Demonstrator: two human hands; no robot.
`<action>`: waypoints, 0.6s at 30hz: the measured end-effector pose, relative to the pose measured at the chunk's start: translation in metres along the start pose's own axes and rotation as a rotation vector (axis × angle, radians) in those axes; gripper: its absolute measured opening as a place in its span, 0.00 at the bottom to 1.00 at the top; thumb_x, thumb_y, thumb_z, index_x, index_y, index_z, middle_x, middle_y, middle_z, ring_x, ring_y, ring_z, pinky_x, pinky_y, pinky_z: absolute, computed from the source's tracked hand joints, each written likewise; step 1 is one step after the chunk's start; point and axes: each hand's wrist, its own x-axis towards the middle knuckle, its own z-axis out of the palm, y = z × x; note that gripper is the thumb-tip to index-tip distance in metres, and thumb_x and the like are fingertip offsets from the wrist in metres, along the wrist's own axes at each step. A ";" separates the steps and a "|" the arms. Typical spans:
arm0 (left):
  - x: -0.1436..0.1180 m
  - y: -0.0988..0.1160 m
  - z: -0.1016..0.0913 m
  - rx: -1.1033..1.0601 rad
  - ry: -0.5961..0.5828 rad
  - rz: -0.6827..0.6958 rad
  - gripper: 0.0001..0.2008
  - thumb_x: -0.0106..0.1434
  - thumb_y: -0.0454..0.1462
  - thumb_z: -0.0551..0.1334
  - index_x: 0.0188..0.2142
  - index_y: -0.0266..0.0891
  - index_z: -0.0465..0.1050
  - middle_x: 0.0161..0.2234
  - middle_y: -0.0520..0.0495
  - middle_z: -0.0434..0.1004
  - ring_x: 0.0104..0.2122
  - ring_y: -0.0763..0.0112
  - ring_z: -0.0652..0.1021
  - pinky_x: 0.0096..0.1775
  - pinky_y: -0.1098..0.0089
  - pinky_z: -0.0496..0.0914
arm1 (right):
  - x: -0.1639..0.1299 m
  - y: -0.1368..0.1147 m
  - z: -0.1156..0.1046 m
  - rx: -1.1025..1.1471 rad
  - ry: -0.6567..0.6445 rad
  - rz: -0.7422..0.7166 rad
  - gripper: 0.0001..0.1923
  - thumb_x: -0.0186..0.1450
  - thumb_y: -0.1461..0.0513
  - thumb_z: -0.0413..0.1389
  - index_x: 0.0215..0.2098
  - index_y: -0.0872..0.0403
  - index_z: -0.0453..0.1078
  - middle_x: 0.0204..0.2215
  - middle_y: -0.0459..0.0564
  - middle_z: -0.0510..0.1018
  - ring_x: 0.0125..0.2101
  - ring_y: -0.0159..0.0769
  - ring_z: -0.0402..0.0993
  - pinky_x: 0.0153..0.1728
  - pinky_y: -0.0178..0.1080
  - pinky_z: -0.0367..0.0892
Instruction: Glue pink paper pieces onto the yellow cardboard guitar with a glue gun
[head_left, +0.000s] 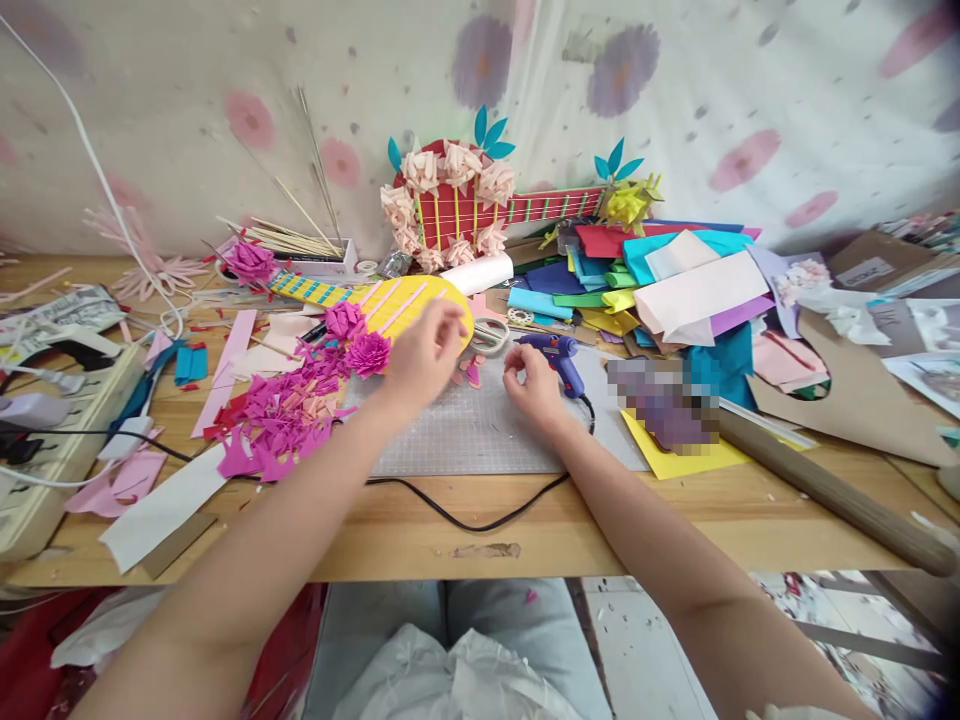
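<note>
Nearest me, my two bare forearms reach over the edge of the wooden desk (420,545), with a black cable (465,520) looping along it. My left hand (424,355) rests with loosely curled fingers on the yellow paper guitar (409,300), at the rim of its round body; I cannot tell whether it pinches anything. My right hand (534,385) sits on the grey cutting mat (465,435), fingers bent in narrow, just beside the blue glue gun (559,358) and touching its handle. I cannot say it grips it. Small pink scraps (469,372) lie between the two hands.

The yellow guitar lies flat, neck pointing left, with pale pink strips across the body and blue bars on the neck. I count three magenta paper flowers (367,352) on or beside it, and a heap of magenta and pink cuttings (281,420) to the left. One pair of scissors (491,335) lies just past the hands.

Farther back, a stack of coloured paper sheets (660,275) rises on the right, and a second guitar (457,205), red with peach flowers, leans on the flowered cloth. I can read no writing anywhere.
</note>
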 end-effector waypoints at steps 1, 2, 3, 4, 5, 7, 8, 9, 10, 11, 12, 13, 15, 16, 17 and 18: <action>-0.010 0.001 0.013 0.055 -0.104 0.030 0.10 0.63 0.32 0.52 0.41 0.40 0.69 0.33 0.50 0.77 0.33 0.72 0.77 0.37 0.71 0.70 | -0.002 0.002 0.000 -0.017 -0.028 -0.007 0.06 0.52 0.68 0.47 0.27 0.51 0.59 0.25 0.48 0.71 0.30 0.39 0.67 0.34 0.41 0.62; -0.021 -0.001 0.025 0.128 -0.203 0.056 0.10 0.61 0.30 0.53 0.38 0.40 0.71 0.33 0.49 0.78 0.34 0.71 0.77 0.38 0.70 0.70 | -0.003 0.003 0.000 -0.030 -0.050 -0.014 0.06 0.51 0.68 0.47 0.25 0.51 0.58 0.25 0.49 0.71 0.31 0.39 0.67 0.35 0.41 0.62; -0.030 -0.004 0.037 0.201 -0.276 0.051 0.10 0.60 0.30 0.54 0.36 0.41 0.73 0.34 0.48 0.79 0.36 0.69 0.77 0.38 0.69 0.70 | -0.004 0.004 0.000 -0.039 -0.067 -0.019 0.05 0.51 0.68 0.48 0.24 0.51 0.58 0.25 0.49 0.71 0.31 0.39 0.66 0.36 0.42 0.62; -0.038 -0.008 0.046 0.261 -0.313 0.017 0.11 0.60 0.29 0.55 0.35 0.41 0.74 0.35 0.47 0.79 0.37 0.67 0.78 0.39 0.68 0.70 | -0.005 0.005 -0.001 -0.043 -0.082 -0.018 0.05 0.50 0.68 0.48 0.23 0.51 0.59 0.26 0.49 0.71 0.32 0.40 0.66 0.37 0.42 0.62; -0.045 -0.013 0.054 0.301 -0.339 -0.019 0.11 0.59 0.29 0.55 0.36 0.41 0.75 0.36 0.46 0.79 0.38 0.65 0.78 0.39 0.67 0.70 | -0.006 0.006 -0.002 -0.044 -0.093 -0.013 0.05 0.50 0.67 0.48 0.23 0.51 0.59 0.26 0.49 0.71 0.32 0.40 0.66 0.37 0.42 0.62; -0.053 -0.024 0.063 0.321 -0.322 -0.082 0.12 0.60 0.30 0.55 0.37 0.42 0.76 0.37 0.46 0.80 0.38 0.65 0.78 0.41 0.66 0.70 | -0.007 0.006 -0.004 -0.025 -0.109 0.008 0.04 0.50 0.67 0.48 0.23 0.51 0.60 0.26 0.49 0.71 0.33 0.39 0.67 0.37 0.41 0.62; -0.055 -0.029 0.065 0.312 -0.283 -0.119 0.11 0.60 0.31 0.56 0.38 0.42 0.76 0.37 0.47 0.80 0.38 0.65 0.78 0.41 0.66 0.70 | -0.007 0.006 -0.005 -0.009 -0.118 0.023 0.04 0.51 0.66 0.48 0.23 0.51 0.61 0.26 0.49 0.71 0.32 0.38 0.67 0.37 0.41 0.62; -0.056 -0.033 0.064 0.289 -0.240 -0.149 0.11 0.60 0.31 0.57 0.38 0.42 0.76 0.37 0.48 0.80 0.38 0.66 0.78 0.41 0.66 0.70 | -0.008 0.006 -0.006 0.008 -0.128 0.039 0.04 0.51 0.66 0.48 0.23 0.52 0.62 0.26 0.48 0.71 0.31 0.38 0.67 0.36 0.40 0.62; -0.057 -0.036 0.063 0.261 -0.198 -0.174 0.10 0.60 0.32 0.57 0.38 0.43 0.76 0.37 0.49 0.80 0.37 0.67 0.78 0.41 0.67 0.70 | -0.008 0.006 -0.006 0.026 -0.141 0.058 0.04 0.52 0.66 0.47 0.23 0.52 0.62 0.25 0.48 0.71 0.30 0.37 0.67 0.34 0.39 0.62; -0.057 -0.039 0.060 0.231 -0.164 -0.194 0.10 0.60 0.32 0.58 0.37 0.43 0.75 0.37 0.49 0.80 0.37 0.68 0.78 0.41 0.67 0.70 | -0.007 0.006 -0.006 0.042 -0.155 0.078 0.05 0.52 0.65 0.47 0.23 0.52 0.63 0.24 0.47 0.71 0.29 0.36 0.67 0.32 0.39 0.62; -0.058 -0.040 0.058 0.203 -0.143 -0.206 0.09 0.59 0.32 0.58 0.37 0.42 0.75 0.36 0.50 0.80 0.36 0.68 0.78 0.42 0.67 0.70 | -0.007 0.007 -0.005 0.057 -0.167 0.097 0.05 0.53 0.65 0.46 0.23 0.51 0.63 0.23 0.46 0.71 0.27 0.36 0.67 0.30 0.38 0.61; -0.058 -0.041 0.056 0.180 -0.129 -0.211 0.08 0.58 0.32 0.59 0.36 0.42 0.74 0.36 0.49 0.80 0.36 0.68 0.77 0.42 0.67 0.70 | -0.007 0.009 -0.004 0.067 -0.173 0.113 0.05 0.53 0.65 0.46 0.23 0.51 0.63 0.22 0.46 0.70 0.25 0.35 0.66 0.28 0.38 0.61; -0.059 -0.043 0.053 0.158 -0.116 -0.208 0.07 0.58 0.33 0.60 0.36 0.41 0.73 0.37 0.48 0.79 0.38 0.67 0.77 0.43 0.66 0.70 | -0.006 0.014 -0.002 0.072 -0.162 0.132 0.06 0.54 0.65 0.46 0.25 0.51 0.63 0.20 0.45 0.69 0.23 0.35 0.66 0.26 0.38 0.60; -0.059 -0.043 0.052 0.151 -0.116 -0.194 0.08 0.58 0.33 0.59 0.38 0.40 0.72 0.39 0.47 0.79 0.40 0.66 0.77 0.45 0.65 0.70 | -0.005 0.017 0.000 0.069 -0.148 0.133 0.07 0.54 0.65 0.46 0.26 0.51 0.64 0.20 0.44 0.69 0.23 0.36 0.65 0.25 0.38 0.60; -0.059 -0.044 0.052 0.143 -0.115 -0.177 0.10 0.59 0.33 0.58 0.41 0.40 0.71 0.41 0.47 0.78 0.42 0.65 0.76 0.46 0.64 0.69 | -0.005 0.019 0.001 0.062 -0.134 0.129 0.07 0.55 0.65 0.46 0.27 0.50 0.65 0.19 0.44 0.69 0.22 0.36 0.66 0.25 0.38 0.60; -0.059 -0.044 0.051 0.136 -0.113 -0.164 0.12 0.59 0.33 0.57 0.44 0.40 0.70 0.44 0.46 0.77 0.44 0.65 0.76 0.48 0.63 0.68 | -0.005 0.022 0.002 0.054 -0.124 0.126 0.08 0.55 0.65 0.46 0.29 0.50 0.66 0.20 0.44 0.69 0.22 0.36 0.66 0.25 0.38 0.61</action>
